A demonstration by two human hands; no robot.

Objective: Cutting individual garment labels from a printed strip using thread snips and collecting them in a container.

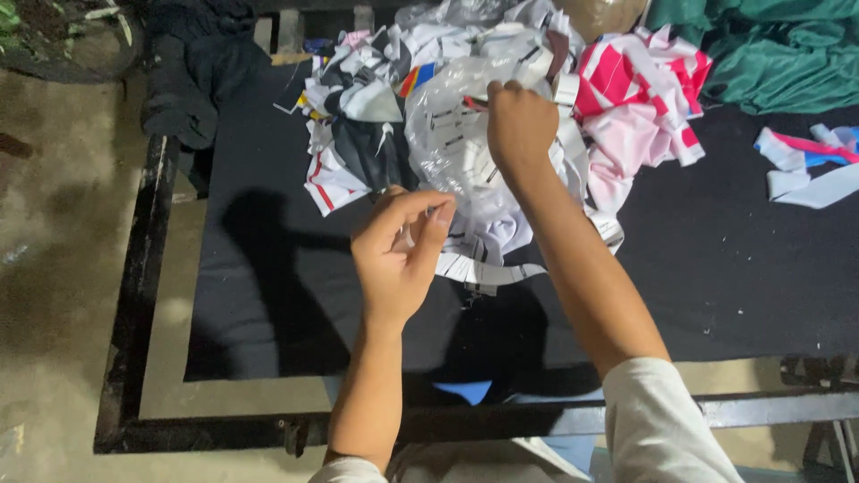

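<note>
A clear plastic bag (440, 134) with white printed fabric strips inside lies on a heap of fabric scraps (358, 116) on a black table (268, 268). My right hand (517, 125) reaches into the bag's top and pinches something small there. Nearer to me, my left hand (398, 250) pinches the lower edge of the bag or a white strip between thumb and fingers. White strips with dark print (488, 268) trail out under the bag toward me.
Pink and white fabric (640, 98) lies to the right of the bag, green cloth (778, 49) at the back right, and loose coloured strips (810, 161) at the far right. Dark clothing (192, 72) hangs over the back left corner. The table's metal frame (134, 295) borders a concrete floor.
</note>
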